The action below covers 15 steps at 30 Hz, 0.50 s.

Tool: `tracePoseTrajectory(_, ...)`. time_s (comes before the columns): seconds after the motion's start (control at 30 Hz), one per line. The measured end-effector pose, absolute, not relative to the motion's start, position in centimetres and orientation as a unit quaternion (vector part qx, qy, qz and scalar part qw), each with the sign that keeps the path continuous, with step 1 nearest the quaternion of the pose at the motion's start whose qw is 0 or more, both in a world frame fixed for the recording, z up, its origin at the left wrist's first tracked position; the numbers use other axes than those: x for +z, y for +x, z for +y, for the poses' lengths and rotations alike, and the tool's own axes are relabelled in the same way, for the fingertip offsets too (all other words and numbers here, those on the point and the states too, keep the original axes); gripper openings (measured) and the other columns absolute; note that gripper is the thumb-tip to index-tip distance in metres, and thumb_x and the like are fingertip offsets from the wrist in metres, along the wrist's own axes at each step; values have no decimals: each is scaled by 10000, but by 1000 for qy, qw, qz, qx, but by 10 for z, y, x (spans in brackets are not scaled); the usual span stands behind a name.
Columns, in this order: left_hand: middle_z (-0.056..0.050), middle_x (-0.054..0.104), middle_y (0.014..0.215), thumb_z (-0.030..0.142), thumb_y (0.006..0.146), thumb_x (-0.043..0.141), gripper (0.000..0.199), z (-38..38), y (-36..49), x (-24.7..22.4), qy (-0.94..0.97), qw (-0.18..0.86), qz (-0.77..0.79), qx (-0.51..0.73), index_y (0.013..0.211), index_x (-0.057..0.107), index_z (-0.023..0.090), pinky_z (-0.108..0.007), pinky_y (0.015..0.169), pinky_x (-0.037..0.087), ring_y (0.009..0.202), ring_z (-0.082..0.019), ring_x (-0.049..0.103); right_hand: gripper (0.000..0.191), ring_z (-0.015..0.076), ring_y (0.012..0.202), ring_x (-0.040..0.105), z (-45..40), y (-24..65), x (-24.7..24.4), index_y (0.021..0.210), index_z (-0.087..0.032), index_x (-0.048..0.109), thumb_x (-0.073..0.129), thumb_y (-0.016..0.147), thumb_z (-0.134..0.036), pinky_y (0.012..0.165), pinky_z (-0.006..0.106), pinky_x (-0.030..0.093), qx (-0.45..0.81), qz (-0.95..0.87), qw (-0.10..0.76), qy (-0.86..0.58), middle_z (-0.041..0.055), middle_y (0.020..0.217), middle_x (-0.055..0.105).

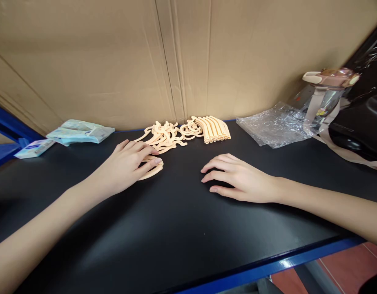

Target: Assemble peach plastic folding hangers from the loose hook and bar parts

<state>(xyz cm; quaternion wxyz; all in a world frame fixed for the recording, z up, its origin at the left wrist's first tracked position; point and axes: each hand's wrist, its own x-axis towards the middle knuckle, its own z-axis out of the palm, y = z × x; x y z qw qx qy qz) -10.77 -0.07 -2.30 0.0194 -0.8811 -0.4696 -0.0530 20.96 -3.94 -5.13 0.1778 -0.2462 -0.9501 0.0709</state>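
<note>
My left hand [127, 165] lies palm down with its fingers apart, over a cream, ring-like curved plastic piece [152, 174]. Its thumb touches that piece, and the palm hides part of it. Just beyond the fingertips is a loose pile of curved cream plastic pieces [165, 136], some with hooked ends. My right hand [234, 177] hovers over or rests on the black tabletop [163, 232], fingers spread and slightly bent, holding nothing. Beyond it, a neat row of similar cream pieces [213, 128] lies side by side. Several ring-shaped cream pieces [190, 130] sit between pile and row.
Two soft tissue packs, a larger one [81, 131] and a smaller one [35, 148], lie at the back left. A crumpled clear plastic bag [268, 126] and a strapped bottle [326, 96] are at the back right, beside a black bag [362, 126]. Cardboard [114, 61] stands behind.
</note>
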Motion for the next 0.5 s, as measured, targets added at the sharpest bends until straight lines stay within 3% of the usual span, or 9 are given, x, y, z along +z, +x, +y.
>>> tracePoseTrajectory(0.27,-125,610,1203,520,979,339,497,-4,-104,-23,-872,55,-475,-108,1181,619,162,-497,1044,333,1146,-324,543,256,215,1112,550,-39,210,-52,1130,-156,669,509,996,-304,996,385,403,73,-950,182,-242,107,1203,632)
tracePoseTrajectory(0.5,-112,636,1223,518,1010,272,495,-3,-104,-25,-872,64,-474,-105,1089,626,181,-499,1022,344,1190,-314,533,255,214,1103,550,-39,209,-53,1125,-156,668,506,998,-306,989,387,406,69,-951,185,-240,107,1194,635)
